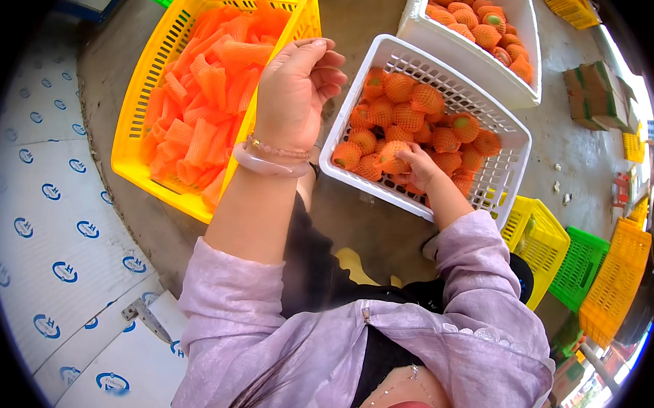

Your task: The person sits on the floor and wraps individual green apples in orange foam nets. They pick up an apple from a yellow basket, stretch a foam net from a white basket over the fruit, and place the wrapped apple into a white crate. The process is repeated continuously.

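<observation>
My right hand (421, 167) reaches into a white plastic basket (511, 127) and has its fingers on a round fruit in an orange foam net (393, 156). More netted fruits (407, 117) are heaped around it. My left hand (296, 85) hovers over the near side of a yellow plastic crate (129, 157), between crate and basket. Its fingers are loosely curled and slightly apart, with nothing visible in them. Loose orange foam net sleeves (199, 111) fill much of that crate.
Behind the basket stands a white foam box (475, 68) of netted fruits. Yellow (544, 241), green (579, 267) and orange crates (616, 282) line the right side, with cardboard boxes (600, 95) farther back. At left is a white printed panel wall (47, 208) with a metal latch (147, 319).
</observation>
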{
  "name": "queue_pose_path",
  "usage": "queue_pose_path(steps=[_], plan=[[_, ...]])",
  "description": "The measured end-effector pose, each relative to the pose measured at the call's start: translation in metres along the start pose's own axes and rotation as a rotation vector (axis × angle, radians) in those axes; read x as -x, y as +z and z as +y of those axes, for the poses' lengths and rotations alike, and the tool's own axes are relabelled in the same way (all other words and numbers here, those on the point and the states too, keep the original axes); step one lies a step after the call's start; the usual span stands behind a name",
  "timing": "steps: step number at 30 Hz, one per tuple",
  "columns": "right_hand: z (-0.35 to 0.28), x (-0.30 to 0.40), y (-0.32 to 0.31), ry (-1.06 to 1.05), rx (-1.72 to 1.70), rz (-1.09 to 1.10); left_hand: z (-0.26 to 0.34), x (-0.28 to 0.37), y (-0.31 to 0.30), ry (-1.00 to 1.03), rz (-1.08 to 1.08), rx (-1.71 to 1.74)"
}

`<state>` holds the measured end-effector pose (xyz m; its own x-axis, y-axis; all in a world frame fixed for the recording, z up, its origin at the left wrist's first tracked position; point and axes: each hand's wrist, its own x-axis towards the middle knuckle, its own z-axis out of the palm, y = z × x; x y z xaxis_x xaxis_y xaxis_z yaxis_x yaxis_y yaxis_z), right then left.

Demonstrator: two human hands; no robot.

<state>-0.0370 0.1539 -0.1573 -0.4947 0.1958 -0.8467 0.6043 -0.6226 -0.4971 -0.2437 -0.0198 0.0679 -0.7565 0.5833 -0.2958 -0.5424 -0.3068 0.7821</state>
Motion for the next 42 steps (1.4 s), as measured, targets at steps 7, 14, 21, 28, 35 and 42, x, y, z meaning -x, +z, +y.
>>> queue_pose_path(steps=[7,14,21,28,35,42], plan=[[-0.074,0.130,-0.005,-0.356,-0.593,-0.594,-0.041,0.024,0.045,0.198,-0.352,-0.570],[-0.072,0.225,0.011,-0.722,-0.439,-0.436,-0.091,0.063,0.099,0.466,-0.668,-0.537],[-0.069,0.239,0.004,-1.070,-0.145,-0.078,-0.117,0.066,0.117,0.294,-0.442,-0.431],[-0.069,0.215,-0.029,-0.591,-0.627,-0.298,-0.126,0.054,0.134,0.229,-0.397,-0.173],[-0.059,0.210,-0.017,-0.549,-0.590,-0.599,-0.115,0.048,0.133,0.402,-0.541,-0.525],[-0.061,0.226,-0.007,-0.716,-0.372,-0.553,-0.088,0.050,0.128,0.672,-0.745,-0.834]])
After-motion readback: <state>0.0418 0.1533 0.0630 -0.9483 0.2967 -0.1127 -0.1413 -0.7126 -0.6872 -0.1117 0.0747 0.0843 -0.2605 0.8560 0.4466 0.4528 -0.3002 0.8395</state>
